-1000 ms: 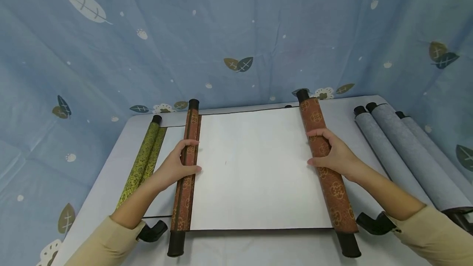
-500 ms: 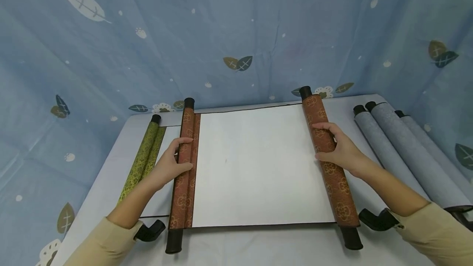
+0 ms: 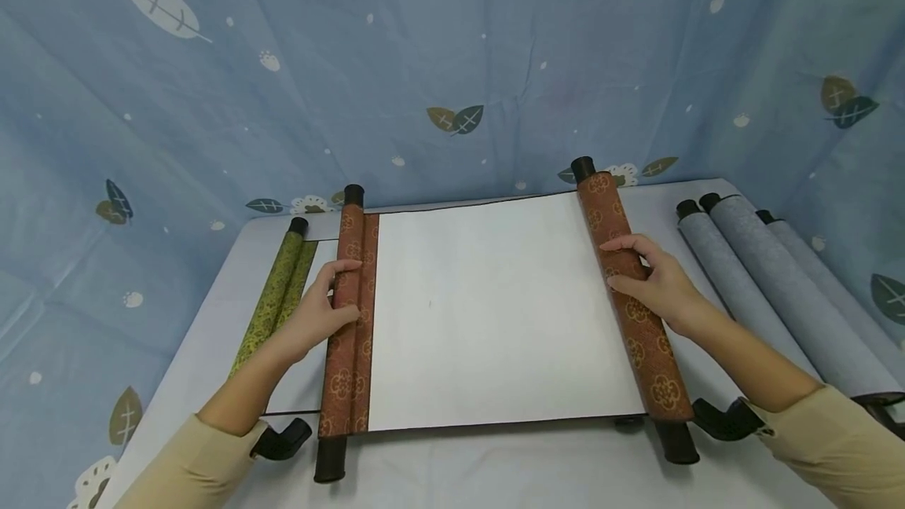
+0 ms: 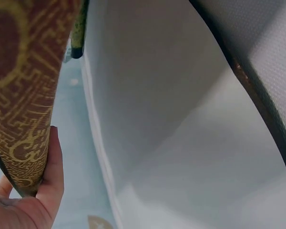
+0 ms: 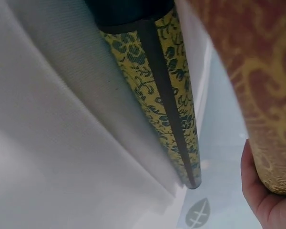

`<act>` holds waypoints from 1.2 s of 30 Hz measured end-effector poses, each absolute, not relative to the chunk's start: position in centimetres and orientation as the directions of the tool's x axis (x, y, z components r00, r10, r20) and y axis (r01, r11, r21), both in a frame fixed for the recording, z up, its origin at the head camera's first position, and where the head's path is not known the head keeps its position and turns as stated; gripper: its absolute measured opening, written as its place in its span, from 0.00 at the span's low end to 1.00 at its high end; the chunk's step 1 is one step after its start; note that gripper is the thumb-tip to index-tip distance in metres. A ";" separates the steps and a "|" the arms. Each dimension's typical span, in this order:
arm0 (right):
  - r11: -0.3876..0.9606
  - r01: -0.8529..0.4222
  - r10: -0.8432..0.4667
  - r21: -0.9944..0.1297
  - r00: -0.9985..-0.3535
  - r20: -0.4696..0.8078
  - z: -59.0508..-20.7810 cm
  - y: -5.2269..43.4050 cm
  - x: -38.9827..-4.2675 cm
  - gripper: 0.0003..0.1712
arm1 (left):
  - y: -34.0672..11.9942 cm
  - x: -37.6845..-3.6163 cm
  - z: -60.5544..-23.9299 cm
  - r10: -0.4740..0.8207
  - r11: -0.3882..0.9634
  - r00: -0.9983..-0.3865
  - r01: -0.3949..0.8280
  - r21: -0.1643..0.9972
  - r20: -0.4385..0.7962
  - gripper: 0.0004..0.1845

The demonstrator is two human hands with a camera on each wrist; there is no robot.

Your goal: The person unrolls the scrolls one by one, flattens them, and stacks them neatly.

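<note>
Lying open on the table (image 3: pixel 495 477), the brown scroll (image 3: pixel 488 313) spans both hands. Left hand (image 3: pixel 321 313) curls round its left roller (image 3: pixel 346 320); right hand (image 3: pixel 654 281) cups the right roller (image 3: pixel 632 313), fingers curled over it. The right wrist view alone shows, probably, the green scroll's (image 5: pixel 167 90) underside pattern. Grey scrolls (image 3: pixel 771 289) lie far right.

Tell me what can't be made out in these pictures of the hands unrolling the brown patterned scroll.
- Head view: the yellow-green patterned scroll's near end is hidden by the left hand and its sleeve.
- Head view: the grey rolled scrolls are cut off at the right edge.
- Left wrist view: only a thumb against the brown patterned scroll shows; the other fingers are hidden.
- Right wrist view: the right hand is mostly cut off by the frame corner.
</note>
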State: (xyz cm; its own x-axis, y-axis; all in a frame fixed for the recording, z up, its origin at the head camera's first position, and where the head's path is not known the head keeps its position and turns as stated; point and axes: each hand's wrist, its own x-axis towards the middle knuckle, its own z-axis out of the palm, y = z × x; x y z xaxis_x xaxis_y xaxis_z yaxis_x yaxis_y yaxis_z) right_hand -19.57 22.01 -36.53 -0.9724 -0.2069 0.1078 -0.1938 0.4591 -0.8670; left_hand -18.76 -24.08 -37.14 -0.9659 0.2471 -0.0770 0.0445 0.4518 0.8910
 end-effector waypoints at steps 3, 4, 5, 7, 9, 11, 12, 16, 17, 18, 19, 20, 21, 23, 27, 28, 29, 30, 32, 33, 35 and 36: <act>0.513 -0.196 -0.221 -0.836 -0.971 0.093 -36.7 21.9 -19.7 0.27 | -24.1 -18.8 -36.9 0.244 0.450 -0.965 0.024 0.893 -0.097 0.36; 0.535 -0.201 -0.225 -0.820 -0.970 0.091 -36.7 21.9 -19.7 0.29 | -24.1 -18.8 -36.9 0.245 0.449 -0.964 0.021 0.893 -0.100 0.36; 0.552 -0.202 -0.229 -0.809 -0.970 0.086 -36.8 21.9 -19.8 0.31 | -24.0 -18.7 -36.8 0.242 0.449 -0.965 0.016 0.894 -0.104 0.36; 0.572 -0.205 -0.238 -0.795 -0.968 0.078 -37.0 21.8 -19.9 0.36 | -24.0 -18.7 -36.7 0.237 0.454 -0.965 0.009 0.891 -0.111 0.36; 0.588 -0.218 -0.251 -0.779 -0.965 0.080 -37.1 21.7 -20.0 0.41 | -24.0 -18.6 -36.6 0.234 0.459 -0.966 0.008 0.889 -0.112 0.35; 0.585 -0.212 -0.258 -0.782 -0.964 0.068 -37.2 21.7 -19.9 0.43 | -24.0 -18.7 -36.7 0.232 0.467 -0.966 0.009 0.884 -0.113 0.35; 0.581 -0.215 -0.263 -0.785 -0.962 0.070 -37.1 21.7 -19.9 0.43 | -24.1 -18.7 -36.7 0.233 0.471 -0.966 0.012 0.882 -0.111 0.35; 0.562 -0.243 -0.282 -0.790 -0.955 0.093 -37.0 21.8 -19.9 0.42 | -24.2 -18.9 -36.6 0.237 0.484 -0.966 0.021 0.875 -0.108 0.35; 0.559 -0.255 -0.290 -0.789 -0.952 0.102 -36.9 21.9 -19.9 0.41 | -24.2 -18.8 -36.6 0.237 0.488 -0.966 0.023 0.873 -0.107 0.35; 0.552 -0.265 -0.297 -0.791 -0.948 0.111 -36.9 21.9 -20.0 0.41 | -24.2 -18.8 -36.5 0.235 0.489 -0.966 0.020 0.872 -0.110 0.35; 0.551 -0.271 -0.301 -0.790 -0.947 0.114 -36.9 21.9 -20.0 0.40 | -24.3 -18.8 -36.4 0.235 0.490 -0.966 0.019 0.872 -0.111 0.35; 0.553 -0.273 -0.304 -0.787 -0.946 0.114 -36.9 21.9 -20.0 0.40 | -24.3 -18.7 -36.4 0.234 0.492 -0.966 0.018 0.870 -0.112 0.35; 0.553 -0.276 -0.308 -0.786 -0.944 0.115 -36.9 21.9 -20.0 0.39 | -24.4 -18.7 -36.3 0.235 0.489 -0.966 0.017 0.872 -0.113 0.35; 0.556 -0.274 -0.310 -0.785 -0.944 0.111 -36.8 22.0 -20.0 0.36 | -24.5 -18.7 -36.3 0.234 0.487 -0.966 0.019 0.873 -0.110 0.36; 0.543 -0.274 -0.322 -0.794 -0.941 0.105 -36.5 22.3 -20.1 0.30 | -24.7 -18.8 -36.4 0.222 0.485 -0.969 0.013 0.875 -0.108 0.35; 0.538 -0.270 -0.326 -0.799 -0.940 0.098 -36.5 22.4 -20.1 0.27 | -24.8 -18.8 -36.5 0.220 0.484 -0.970 0.013 0.875 -0.108 0.35; 0.537 -0.266 -0.330 -0.801 -0.940 0.091 -36.5 22.6 -20.1 0.26 | -24.9 -18.7 -36.5 0.217 0.486 -0.970 0.013 0.874 -0.106 0.36; 0.534 -0.261 -0.333 -0.804 -0.939 0.083 -36.5 22.7 -20.1 0.24 | -25.0 -18.7 -36.5 0.212 0.487 -0.971 0.010 0.873 -0.107 0.36; 0.532 -0.237 -0.332 -0.813 -0.942 0.058 -36.5 23.0 -20.1 0.21 | -25.2 -18.6 -36.5 0.209 0.493 -0.972 0.011 0.870 -0.106 0.36; 0.531 -0.227 -0.331 -0.816 -0.942 0.047 -36.6 23.1 -20.1 0.20 | -25.3 -18.6 -36.5 0.212 0.492 -0.972 0.014 0.871 -0.104 0.36; 0.537 -0.214 -0.330 -0.816 -0.944 0.030 -36.7 23.2 -20.2 0.20 | -25.4 -18.5 -36.5 0.209 0.495 -0.972 0.011 0.869 -0.107 0.36; 0.536 -0.206 -0.328 -0.818 -0.944 0.023 -36.7 23.3 -20.2 0.20 | -25.4 -18.5 -36.6 0.210 0.492 -0.971 0.008 0.871 -0.110 0.36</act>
State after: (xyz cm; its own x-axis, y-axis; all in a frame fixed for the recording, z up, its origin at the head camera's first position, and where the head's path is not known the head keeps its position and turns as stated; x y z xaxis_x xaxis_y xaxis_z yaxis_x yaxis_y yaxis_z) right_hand -20.24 23.26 -36.71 -0.9443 -0.3283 0.0226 -0.2061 0.5364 -0.8184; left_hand -18.51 -25.43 -36.56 -0.9715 0.2101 -0.1100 0.0077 0.4915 0.8708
